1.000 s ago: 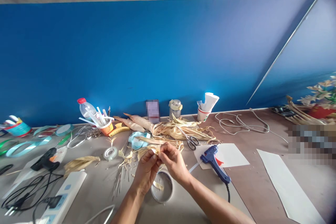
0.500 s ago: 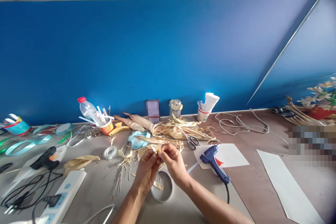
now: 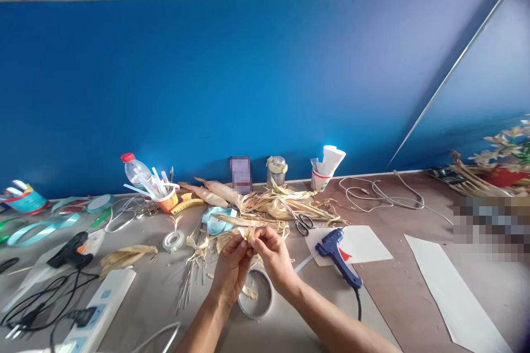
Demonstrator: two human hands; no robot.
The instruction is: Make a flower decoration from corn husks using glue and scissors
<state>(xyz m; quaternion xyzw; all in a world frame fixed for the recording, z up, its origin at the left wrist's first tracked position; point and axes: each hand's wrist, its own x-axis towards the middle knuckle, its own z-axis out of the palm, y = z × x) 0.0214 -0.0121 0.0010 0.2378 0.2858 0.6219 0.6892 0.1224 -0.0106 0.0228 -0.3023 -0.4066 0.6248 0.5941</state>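
Observation:
Between the fingertips of both hands is a small piece of dried corn husk (image 3: 247,233), pale and partly folded. My left hand (image 3: 234,262) pinches it from the left, and my right hand (image 3: 273,253) pinches it from the right, so the fingers nearly meet. Much of the piece is hidden behind the fingers. Just below the hands stands a tape ring (image 3: 270,302) with a husk scrap inside. Beyond them lies a heap of dried corn husks (image 3: 269,205), with scissors (image 3: 304,224) at its right side. Thin wire stems with husk tips (image 3: 197,256) lie left of my left hand.
A blue glue gun (image 3: 337,253) rests by white paper (image 3: 370,244) on the right. To the left are a power strip (image 3: 101,309), a black glue gun (image 3: 71,252) and a tape roll (image 3: 173,240). Cups, a bottle (image 3: 136,168) and a jar (image 3: 276,171) line the blue partition (image 3: 248,77).
Both hands stay in nearly the same place, still pinching the husk piece. Only a very slight shift of the whole view shows.

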